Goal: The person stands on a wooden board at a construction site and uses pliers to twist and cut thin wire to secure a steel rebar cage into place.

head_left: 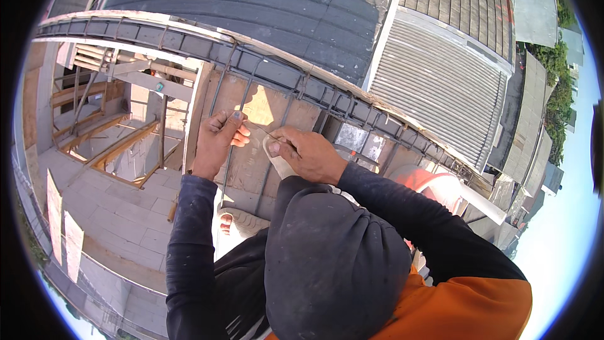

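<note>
A thin dark wire [260,129] stretches between my two hands, above a plywood board crossed by steel bars. My left hand [220,140] is closed, its thumb and fingers pinching the wire's left end. My right hand [307,155] is closed too, with the other end of the wire between thumb and bent fingers. Beyond the hands a long rebar cage [302,83] with tied stirrups lies in a narrow form. Loose steel bars [234,91] reach from it toward me and pass beneath my hands. My foot in a pale shoe [279,158] shows partly behind my right hand.
At left is a timber-framed opening [119,145] with a drop below, beside a grey block floor [116,204]. Beyond the cage lie a dark roof [251,9] and a corrugated roof [440,82]. A red-and-white rounded object [434,184] and a white pipe [481,203] are at right.
</note>
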Tool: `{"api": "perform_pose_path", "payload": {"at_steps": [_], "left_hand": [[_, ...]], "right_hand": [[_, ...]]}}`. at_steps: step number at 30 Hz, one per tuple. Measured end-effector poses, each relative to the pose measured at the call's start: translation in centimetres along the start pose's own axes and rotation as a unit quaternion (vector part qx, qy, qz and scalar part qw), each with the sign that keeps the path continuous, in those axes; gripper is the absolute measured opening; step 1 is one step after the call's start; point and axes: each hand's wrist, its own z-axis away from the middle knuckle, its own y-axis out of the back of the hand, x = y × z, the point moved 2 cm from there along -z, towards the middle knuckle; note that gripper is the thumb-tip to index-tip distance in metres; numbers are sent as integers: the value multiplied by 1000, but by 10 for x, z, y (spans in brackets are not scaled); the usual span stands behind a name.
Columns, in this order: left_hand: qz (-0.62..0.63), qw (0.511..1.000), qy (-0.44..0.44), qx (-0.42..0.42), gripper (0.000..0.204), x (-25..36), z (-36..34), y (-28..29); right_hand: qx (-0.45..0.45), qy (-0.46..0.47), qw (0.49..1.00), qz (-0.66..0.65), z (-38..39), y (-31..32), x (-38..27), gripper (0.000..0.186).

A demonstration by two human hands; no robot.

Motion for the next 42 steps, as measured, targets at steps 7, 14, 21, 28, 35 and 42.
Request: {"api": "perform_pose_path", "payload": {"at_steps": [7, 14, 21, 28, 35, 42], "left_hand": [[-143, 984, -55, 91, 28, -12, -46, 25], [-332, 926, -117, 135, 32, -7, -90, 3], [-317, 931, -109, 145, 35, -20, -99, 7], [-264, 954, -101, 104, 35, -17, -98, 8], [-128, 976, -69, 162, 24, -16, -98, -4], [118, 952, -25, 282, 20, -29, -96, -25]], "right_hand": [[113, -76, 984, -112, -15, -10, 64, 29], [74, -296, 868, -391, -62, -28, 76, 31], [116, -287, 883, -353, -84, -43, 78, 35], [118, -292, 859, -403, -88, -45, 68, 31], [63, -316, 732, -601, -97, -43, 60, 26], [14, -283, 640, -714, -95, -44, 45, 20]]}}
